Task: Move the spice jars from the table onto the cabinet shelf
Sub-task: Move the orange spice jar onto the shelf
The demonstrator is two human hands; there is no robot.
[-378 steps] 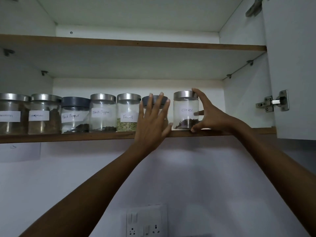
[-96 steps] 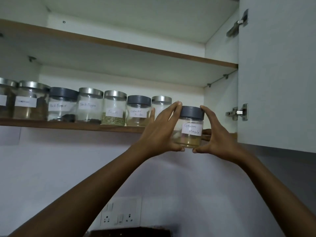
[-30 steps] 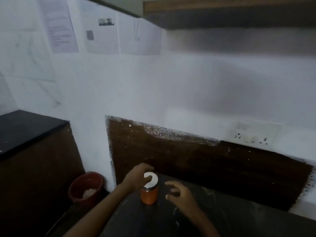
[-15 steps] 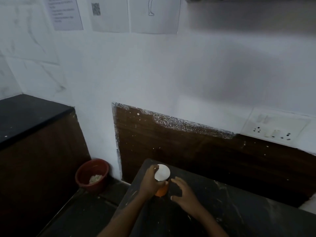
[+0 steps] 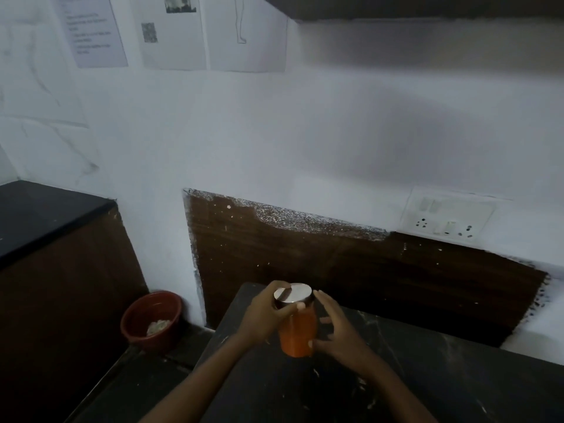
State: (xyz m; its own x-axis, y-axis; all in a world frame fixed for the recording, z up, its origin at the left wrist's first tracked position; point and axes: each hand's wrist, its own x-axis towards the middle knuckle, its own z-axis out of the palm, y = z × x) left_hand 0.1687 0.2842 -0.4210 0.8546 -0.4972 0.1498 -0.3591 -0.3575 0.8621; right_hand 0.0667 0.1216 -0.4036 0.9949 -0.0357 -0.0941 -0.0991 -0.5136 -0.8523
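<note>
Presently, the step in hand was the pick-up of one spice jar (image 5: 297,328) from the desk (image 5: 427,377). The jar, filled with orange powder and capped by a round metal lid (image 5: 293,293), stood upright near the desk's far-left corner, close to the wood-panelled wall behind it. Whether its base was on the surface or just clear of it could not be told from this view.

The left hand (image 5: 265,315) was clenched around the jar's upper part, fingers wrapped just under the lid and a thumb across the front. The right hand (image 5: 335,328) was cupped against the jar's right side, fingertips touching low on the glass and the upper fingers spread loosely beside the lid; it appeared to be steadying more than gripping.

No other jar was visible on the desk, so this was judged possibly the last one to move, though part of the desk lay outside the frame. Only the dark underside of the cabinet (image 5: 427,7) showed, at the top edge; the shelf itself was out of view.

The next move was judged to call for a firm two-handed hold, a lift kept upright so that the lid stayed seated, and a raise past the cabinet's lower edge to a free place on the shelf. A red bucket (image 5: 151,320) sat on the floor left of the desk, clear of that path.
</note>
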